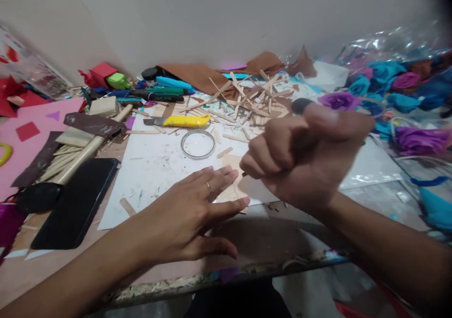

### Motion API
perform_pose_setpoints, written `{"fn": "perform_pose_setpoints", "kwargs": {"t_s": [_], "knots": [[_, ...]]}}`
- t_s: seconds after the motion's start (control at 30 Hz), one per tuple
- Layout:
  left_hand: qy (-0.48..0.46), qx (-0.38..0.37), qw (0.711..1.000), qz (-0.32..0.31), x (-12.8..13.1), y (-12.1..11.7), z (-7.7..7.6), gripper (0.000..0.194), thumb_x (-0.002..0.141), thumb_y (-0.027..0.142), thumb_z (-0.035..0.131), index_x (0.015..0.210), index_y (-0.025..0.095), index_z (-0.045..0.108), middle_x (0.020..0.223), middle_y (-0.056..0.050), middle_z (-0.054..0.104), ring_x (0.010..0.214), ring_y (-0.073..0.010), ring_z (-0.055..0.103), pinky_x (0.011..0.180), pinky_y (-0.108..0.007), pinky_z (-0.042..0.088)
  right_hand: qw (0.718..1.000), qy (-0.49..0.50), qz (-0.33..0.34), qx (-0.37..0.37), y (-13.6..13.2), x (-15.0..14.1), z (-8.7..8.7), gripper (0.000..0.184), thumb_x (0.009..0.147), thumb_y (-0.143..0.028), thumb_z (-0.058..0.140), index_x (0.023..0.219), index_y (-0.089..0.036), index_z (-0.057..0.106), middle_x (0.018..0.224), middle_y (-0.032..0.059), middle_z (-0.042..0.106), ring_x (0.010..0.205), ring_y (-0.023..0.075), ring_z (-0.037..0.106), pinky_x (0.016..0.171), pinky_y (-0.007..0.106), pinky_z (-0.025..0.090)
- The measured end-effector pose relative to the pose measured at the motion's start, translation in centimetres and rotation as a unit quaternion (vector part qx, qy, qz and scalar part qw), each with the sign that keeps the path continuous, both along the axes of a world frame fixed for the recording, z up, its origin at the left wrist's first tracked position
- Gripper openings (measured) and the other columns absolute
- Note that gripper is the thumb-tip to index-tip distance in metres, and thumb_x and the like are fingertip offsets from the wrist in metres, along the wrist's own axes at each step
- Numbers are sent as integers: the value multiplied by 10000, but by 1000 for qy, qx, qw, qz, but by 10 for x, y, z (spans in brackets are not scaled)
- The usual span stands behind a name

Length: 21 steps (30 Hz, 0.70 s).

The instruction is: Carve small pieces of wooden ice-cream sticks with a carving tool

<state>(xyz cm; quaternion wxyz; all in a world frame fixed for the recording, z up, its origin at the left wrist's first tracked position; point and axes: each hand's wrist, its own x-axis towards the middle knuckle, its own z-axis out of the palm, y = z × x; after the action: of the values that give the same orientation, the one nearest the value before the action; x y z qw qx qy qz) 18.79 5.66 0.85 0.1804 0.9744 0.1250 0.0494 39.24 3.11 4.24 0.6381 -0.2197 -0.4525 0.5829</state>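
My left hand [197, 210], with a ring on one finger, lies open over a small pale flat piece [233, 162] on the white board [158, 167]. Its fingertips rest on that piece, and its thumb is apart. Raised just to the right, my right hand [300, 153] is closed in a fist and slightly blurred. A dark rounded end [302, 105] shows above the fist and a small dark tip below it; the rest of what it holds is hidden by the fingers. A roll of clear tape [198, 144] lies on the board beyond my left hand.
A yellow utility knife [180, 121] lies near a heap of wooden sticks [254, 99]. At the left are a black phone [76, 205] and a hammer-like tool [81, 160]. Paper flowers [420, 139] crowd the right. The table's front edge [169, 287] is rough.
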Motion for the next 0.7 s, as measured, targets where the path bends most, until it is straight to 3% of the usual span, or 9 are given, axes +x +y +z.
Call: {"fn": "perform_pose_setpoints", "kwargs": {"t_s": [0.3, 0.7], "knots": [[5, -5, 1000, -14, 3, 1, 2, 726, 951, 704, 617, 1552, 303, 548, 1641, -183, 435, 1438, -429, 492, 1166, -628, 423, 999, 11, 28, -21, 4, -2, -24, 734, 986, -664, 557, 457, -205, 337, 407, -64, 218, 386, 72, 206, 427, 285, 176], [-13, -24, 1000, -3, -1, 1, -1, 710, 940, 688, 653, 1534, 307, 569, 1676, -165, 406, 1509, -424, 434, 1210, -629, 389, 1000, 0, 9, -10, 1, -3, -24, 717, 975, -639, 587, 453, -211, 345, 422, -67, 211, 380, 75, 200, 405, 280, 175]]}}
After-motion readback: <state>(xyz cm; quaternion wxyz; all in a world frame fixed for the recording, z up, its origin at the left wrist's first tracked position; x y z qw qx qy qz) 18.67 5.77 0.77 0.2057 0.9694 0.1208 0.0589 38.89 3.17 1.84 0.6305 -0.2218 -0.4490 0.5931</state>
